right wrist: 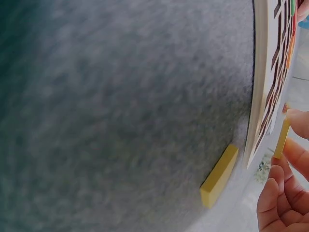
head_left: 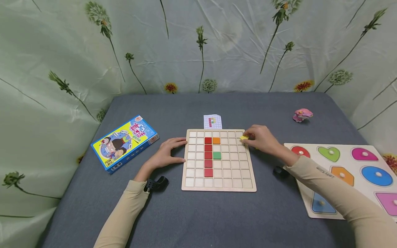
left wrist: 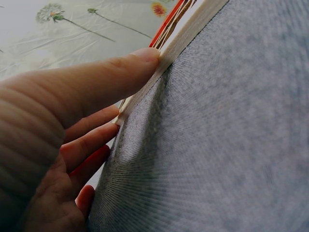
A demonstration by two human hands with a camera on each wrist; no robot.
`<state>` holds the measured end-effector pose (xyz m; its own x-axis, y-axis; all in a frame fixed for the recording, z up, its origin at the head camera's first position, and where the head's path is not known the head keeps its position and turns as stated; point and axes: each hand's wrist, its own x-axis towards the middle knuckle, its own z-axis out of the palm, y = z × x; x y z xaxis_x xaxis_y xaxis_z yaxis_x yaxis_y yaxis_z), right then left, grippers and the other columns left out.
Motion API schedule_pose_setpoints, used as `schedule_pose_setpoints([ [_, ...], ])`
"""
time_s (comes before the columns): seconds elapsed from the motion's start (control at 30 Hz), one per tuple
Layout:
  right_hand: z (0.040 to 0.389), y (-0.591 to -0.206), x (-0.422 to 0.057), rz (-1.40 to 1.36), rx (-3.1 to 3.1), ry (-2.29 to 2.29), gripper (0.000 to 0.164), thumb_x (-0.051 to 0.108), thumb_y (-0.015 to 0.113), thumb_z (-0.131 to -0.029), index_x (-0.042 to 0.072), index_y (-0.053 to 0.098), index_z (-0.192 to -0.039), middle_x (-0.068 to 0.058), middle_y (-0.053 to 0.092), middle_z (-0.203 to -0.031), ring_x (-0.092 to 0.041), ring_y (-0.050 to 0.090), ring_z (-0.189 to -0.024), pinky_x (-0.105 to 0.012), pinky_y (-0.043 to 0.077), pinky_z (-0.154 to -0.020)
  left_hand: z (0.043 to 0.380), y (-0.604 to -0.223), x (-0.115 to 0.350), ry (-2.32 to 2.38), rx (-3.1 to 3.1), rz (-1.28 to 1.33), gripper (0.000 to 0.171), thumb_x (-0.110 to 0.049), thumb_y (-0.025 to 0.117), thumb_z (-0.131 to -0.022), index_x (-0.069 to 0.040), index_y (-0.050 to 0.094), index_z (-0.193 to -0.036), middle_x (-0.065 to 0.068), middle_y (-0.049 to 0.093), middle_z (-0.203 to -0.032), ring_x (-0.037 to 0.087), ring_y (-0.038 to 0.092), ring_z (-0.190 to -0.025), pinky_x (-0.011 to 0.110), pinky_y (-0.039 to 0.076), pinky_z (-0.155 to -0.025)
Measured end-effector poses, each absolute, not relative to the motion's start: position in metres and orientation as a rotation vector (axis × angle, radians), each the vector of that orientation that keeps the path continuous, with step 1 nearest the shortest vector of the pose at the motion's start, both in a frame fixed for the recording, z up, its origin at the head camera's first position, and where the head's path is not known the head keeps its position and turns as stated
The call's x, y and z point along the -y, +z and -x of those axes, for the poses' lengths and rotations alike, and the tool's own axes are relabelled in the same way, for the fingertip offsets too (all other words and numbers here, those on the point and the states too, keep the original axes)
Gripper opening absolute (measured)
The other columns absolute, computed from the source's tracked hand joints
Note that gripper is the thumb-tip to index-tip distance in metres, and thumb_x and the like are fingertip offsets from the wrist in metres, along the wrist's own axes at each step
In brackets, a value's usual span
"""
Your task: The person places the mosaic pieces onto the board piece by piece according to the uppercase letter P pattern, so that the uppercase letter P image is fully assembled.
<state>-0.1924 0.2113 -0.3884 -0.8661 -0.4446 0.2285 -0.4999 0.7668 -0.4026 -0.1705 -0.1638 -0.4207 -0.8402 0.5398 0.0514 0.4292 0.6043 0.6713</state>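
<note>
A wooden grid board (head_left: 218, 187) lies flat on the table. Several red tiles (head_left: 208, 155) form a column in its recesses, with an orange tile (head_left: 216, 140) and a green tile (head_left: 216, 155) to their right. My left hand (head_left: 167, 151) touches the board's left edge with thumb and extended fingers, which the left wrist view shows close up. Over the board's upper right corner, my right hand (head_left: 262, 139) pinches a yellow tile (right wrist: 283, 137) between thumb and fingers. Another yellow tile (right wrist: 219, 176) lies on the cloth beside the board, mostly hidden by that hand in the head view.
A small pattern card (head_left: 212, 121) lies behind the board. To the left is a blue and yellow box (head_left: 125, 143). A knobbed shape puzzle (head_left: 313, 151) lies under the right forearm, and a pink toy figure (head_left: 302, 115) stands at the back right.
</note>
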Motion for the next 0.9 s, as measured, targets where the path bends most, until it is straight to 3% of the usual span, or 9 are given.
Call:
schedule_pose_setpoints([
  [0.9,0.202,-0.389,-0.164,-0.853,2.929,0.71,0.019,0.018,0.076,-0.077,0.003,0.072,-0.088,-0.007,0.063,-0.075,-0.014,0.052,-0.068,-0.025,0.041,-0.063,0.172,-0.424,0.164,1.054,-2.676,-0.799,0.066,-0.025,0.076,-0.078,-0.009,0.05,-0.136,0.014,0.043,-0.145,0.035,0.034,-0.135,0.06,0.019,-0.108],
])
